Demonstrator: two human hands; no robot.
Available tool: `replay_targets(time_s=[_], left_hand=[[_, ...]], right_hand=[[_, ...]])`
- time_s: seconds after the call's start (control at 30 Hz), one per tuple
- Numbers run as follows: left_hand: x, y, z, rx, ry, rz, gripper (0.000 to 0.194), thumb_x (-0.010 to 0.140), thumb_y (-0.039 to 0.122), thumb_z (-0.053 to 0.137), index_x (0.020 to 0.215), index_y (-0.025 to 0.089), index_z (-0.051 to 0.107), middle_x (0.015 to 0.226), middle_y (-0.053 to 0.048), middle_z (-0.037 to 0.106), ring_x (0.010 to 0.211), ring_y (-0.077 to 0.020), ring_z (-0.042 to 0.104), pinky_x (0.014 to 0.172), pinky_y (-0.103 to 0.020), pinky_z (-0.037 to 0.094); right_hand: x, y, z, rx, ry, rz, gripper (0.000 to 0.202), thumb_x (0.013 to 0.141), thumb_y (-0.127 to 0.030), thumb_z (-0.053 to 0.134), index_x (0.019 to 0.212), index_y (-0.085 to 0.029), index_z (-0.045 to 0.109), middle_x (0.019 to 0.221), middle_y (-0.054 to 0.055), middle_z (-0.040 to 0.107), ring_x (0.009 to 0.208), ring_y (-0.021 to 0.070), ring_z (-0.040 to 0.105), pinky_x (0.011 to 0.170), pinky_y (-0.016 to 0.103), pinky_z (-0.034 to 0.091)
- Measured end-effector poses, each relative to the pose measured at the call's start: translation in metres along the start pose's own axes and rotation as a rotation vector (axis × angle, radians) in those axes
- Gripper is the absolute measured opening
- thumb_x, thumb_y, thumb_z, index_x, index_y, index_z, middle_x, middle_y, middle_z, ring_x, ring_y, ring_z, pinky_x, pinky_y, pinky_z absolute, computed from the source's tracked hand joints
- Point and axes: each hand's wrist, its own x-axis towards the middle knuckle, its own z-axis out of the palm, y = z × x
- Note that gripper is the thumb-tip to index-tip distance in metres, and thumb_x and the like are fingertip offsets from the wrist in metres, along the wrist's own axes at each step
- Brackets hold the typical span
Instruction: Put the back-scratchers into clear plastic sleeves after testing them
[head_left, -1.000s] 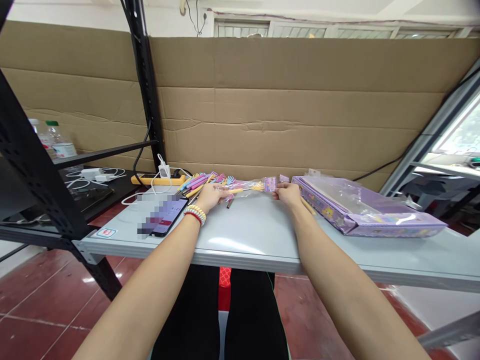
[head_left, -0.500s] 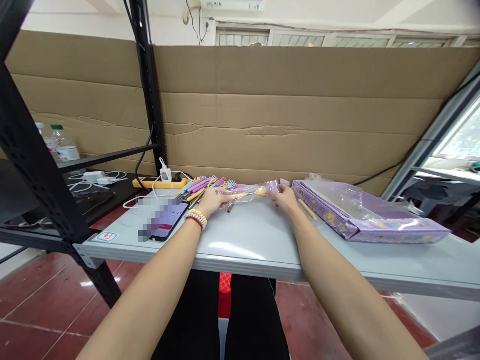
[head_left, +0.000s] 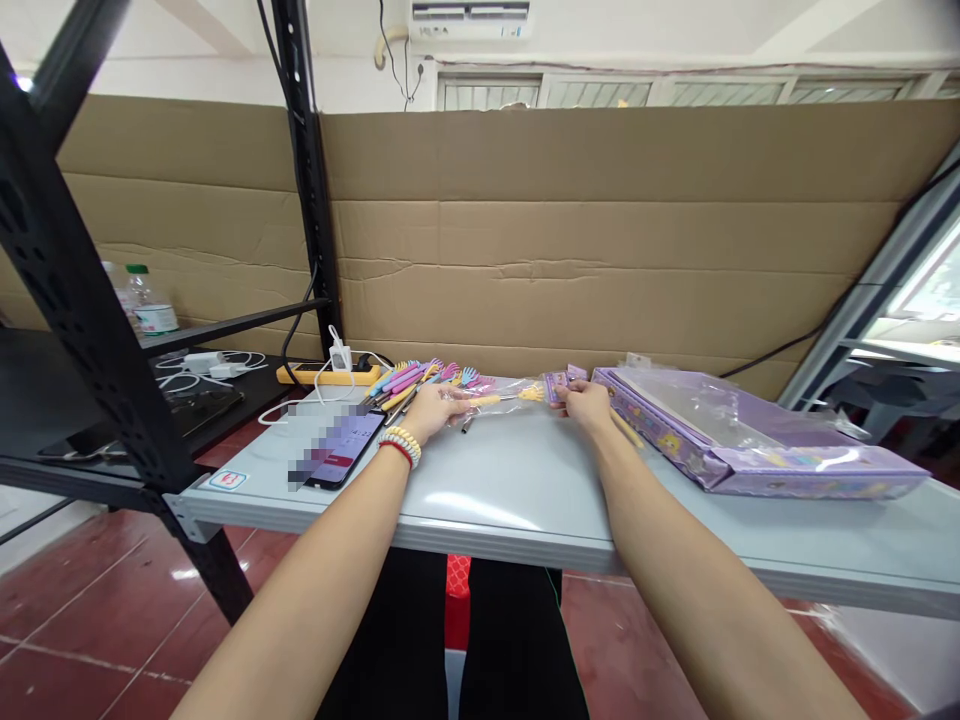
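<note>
Your left hand (head_left: 435, 412) and right hand (head_left: 586, 405) pinch opposite ends of the clear sleeve (head_left: 511, 405), over the counter (head_left: 487, 480). Uneven pull could tear thin film, dropping the yellow utensil (head_left: 533, 394).

On my feed, the left hand (head_left: 435, 412) covers one end of the yellow-handled piece (head_left: 486, 400) in its clear wrapper (head_left: 510, 392), and the right hand (head_left: 587, 405) hides part of the purple card (head_left: 555, 386), whose print is too small for me to read. Just beyond the left hand, overlapping coloured sticks (head_left: 405, 380) defeat my counting. Left of it, pixelation masks part of the phone (head_left: 349, 448). I lose both forearms (head_left: 315, 590) past the bottom edge.
</note>
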Motion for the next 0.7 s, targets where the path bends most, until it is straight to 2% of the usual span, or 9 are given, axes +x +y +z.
replay_targets(time_s=[0.43,0.6,0.7], left_hand=[[-0.0004,-0.0006,-0.0006,0.008,0.017,-0.007,0.031,0.055,0.021,0.080,0.080,0.010,0.065,0.061,-0.004,0.066,0.042,-0.0062,0.045,0.045,-0.022,0.032],[-0.0012,0.0023,0.0010,0.014,0.041,-0.021,0.036,0.053,0.022,0.082,0.081,0.011,0.063,0.053,0.000,0.061,0.042,-0.0074,0.045,0.045,-0.023,0.032],[-0.0003,0.0014,0.0006,-0.002,0.065,-0.017,0.035,0.053,0.022,0.083,0.078,0.011,0.061,0.050,0.001,0.058,0.043,-0.0086,0.047,0.045,-0.023,0.033]], right_hand=[[-0.0027,-0.0041,-0.0032,-0.088,0.037,0.005,0.023,0.072,-0.017,0.065,0.055,-0.019,0.050,0.046,0.001,0.058,0.044,0.0147,0.059,0.040,0.020,0.041],[-0.0050,-0.0066,-0.0046,-0.146,0.086,-0.003,0.017,0.073,-0.020,0.062,0.058,-0.018,0.053,0.047,0.001,0.059,0.037,0.0123,0.051,0.043,0.023,0.043],[-0.0034,-0.0056,-0.0030,-0.070,0.102,0.003,0.013,0.072,-0.017,0.060,0.060,-0.018,0.054,0.045,0.000,0.056,0.040,0.0136,0.053,0.042,0.024,0.044]])
